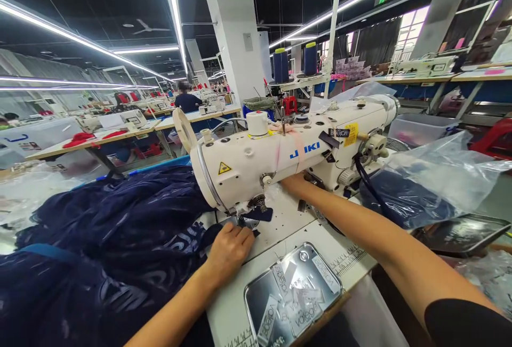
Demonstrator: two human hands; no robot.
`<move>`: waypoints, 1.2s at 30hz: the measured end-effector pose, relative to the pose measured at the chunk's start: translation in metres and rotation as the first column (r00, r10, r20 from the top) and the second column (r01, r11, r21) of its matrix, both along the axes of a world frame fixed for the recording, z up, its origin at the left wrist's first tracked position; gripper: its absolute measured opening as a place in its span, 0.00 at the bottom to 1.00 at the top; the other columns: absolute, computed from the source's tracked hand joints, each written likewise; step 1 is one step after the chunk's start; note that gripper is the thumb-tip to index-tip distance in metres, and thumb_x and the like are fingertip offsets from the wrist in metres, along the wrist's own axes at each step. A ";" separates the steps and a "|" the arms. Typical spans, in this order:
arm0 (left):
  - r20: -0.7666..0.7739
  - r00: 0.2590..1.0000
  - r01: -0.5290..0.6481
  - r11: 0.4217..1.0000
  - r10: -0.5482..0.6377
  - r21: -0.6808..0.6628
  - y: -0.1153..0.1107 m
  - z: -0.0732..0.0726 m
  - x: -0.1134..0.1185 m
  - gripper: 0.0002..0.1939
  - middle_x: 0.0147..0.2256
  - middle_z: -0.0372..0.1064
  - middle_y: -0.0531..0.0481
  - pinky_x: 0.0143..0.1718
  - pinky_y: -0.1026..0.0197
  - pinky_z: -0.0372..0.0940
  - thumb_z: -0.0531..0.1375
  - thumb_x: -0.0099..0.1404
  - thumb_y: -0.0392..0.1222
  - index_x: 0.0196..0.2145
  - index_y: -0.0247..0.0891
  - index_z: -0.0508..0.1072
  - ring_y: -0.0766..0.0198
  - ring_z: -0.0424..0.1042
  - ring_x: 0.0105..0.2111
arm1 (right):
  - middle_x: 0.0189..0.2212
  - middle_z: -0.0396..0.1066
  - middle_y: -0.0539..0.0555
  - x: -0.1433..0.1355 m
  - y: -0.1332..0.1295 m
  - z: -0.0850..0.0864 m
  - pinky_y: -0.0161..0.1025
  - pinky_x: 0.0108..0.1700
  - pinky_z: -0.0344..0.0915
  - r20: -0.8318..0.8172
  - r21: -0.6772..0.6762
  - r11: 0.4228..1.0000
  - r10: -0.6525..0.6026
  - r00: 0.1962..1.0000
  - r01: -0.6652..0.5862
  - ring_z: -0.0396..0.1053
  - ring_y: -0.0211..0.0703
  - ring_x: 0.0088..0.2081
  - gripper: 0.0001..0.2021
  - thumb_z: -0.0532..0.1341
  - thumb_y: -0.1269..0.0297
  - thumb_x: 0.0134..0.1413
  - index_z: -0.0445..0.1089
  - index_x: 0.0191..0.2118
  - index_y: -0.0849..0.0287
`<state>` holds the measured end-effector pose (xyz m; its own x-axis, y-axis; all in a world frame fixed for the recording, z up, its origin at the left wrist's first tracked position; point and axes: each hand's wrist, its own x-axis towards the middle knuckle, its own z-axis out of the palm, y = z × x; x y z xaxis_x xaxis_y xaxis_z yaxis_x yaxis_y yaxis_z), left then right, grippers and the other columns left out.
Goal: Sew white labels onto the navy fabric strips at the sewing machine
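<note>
A white sewing machine (240,163) stands in front of me, its head on the left. My left hand (231,248) lies just below the needle area with its fingers curled down on a piece of navy fabric (211,235). A small dark flap (262,214) shows by the presser foot. My right hand (294,183) reaches beneath the machine arm, and its fingers are hidden there. Close to my left hand, a metal tray (250,288) holds several printed labels (311,295).
Navy garments (120,230) are heaped left of the machine. Navy cloth in a clear plastic bag (420,192) lies at the right, above a second metal tray (468,232). Blue thread cones (281,67) stand behind. A person (188,101) sits farther back.
</note>
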<state>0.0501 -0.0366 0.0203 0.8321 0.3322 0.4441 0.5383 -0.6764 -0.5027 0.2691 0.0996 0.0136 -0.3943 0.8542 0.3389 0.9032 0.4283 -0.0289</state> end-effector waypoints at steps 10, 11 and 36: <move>-0.037 0.993 -0.121 0.950 0.115 -0.287 -0.014 -0.021 -0.010 0.14 0.21 0.64 0.50 0.28 0.59 0.51 0.46 0.62 0.28 0.23 0.34 0.66 0.65 0.62 0.22 | 0.31 0.70 0.67 0.012 -0.053 0.001 0.47 0.40 0.56 0.193 0.026 1.000 -0.020 0.981 0.015 0.67 0.53 0.34 0.17 0.45 0.79 0.52 0.65 0.44 0.72; -0.021 0.990 -0.140 0.940 0.140 -0.310 -0.017 -0.022 -0.009 0.13 0.21 0.64 0.51 0.27 0.59 0.51 0.47 0.62 0.29 0.23 0.34 0.66 0.65 0.62 0.22 | 0.30 0.70 0.67 0.015 -0.062 0.002 0.47 0.39 0.57 0.233 0.067 0.998 0.000 0.973 -0.016 0.66 0.53 0.33 0.17 0.45 0.79 0.52 0.65 0.44 0.73; 0.001 0.954 -0.258 0.828 0.298 -0.497 -0.016 -0.024 -0.004 0.09 0.25 0.71 0.49 0.30 0.61 0.56 0.52 0.59 0.28 0.25 0.33 0.69 0.64 0.67 0.24 | 0.30 0.65 0.54 -0.026 -0.101 -0.014 0.38 0.37 0.58 -0.235 -0.058 0.939 0.316 0.919 -0.338 0.63 0.42 0.34 0.04 0.57 0.69 0.49 0.65 0.32 0.62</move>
<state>0.0458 -0.0521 -0.0038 0.6422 0.7339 0.2211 0.7635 -0.6382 -0.0991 0.2428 -0.0016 -0.0006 -0.5824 0.7230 0.3716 0.6798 0.6838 -0.2651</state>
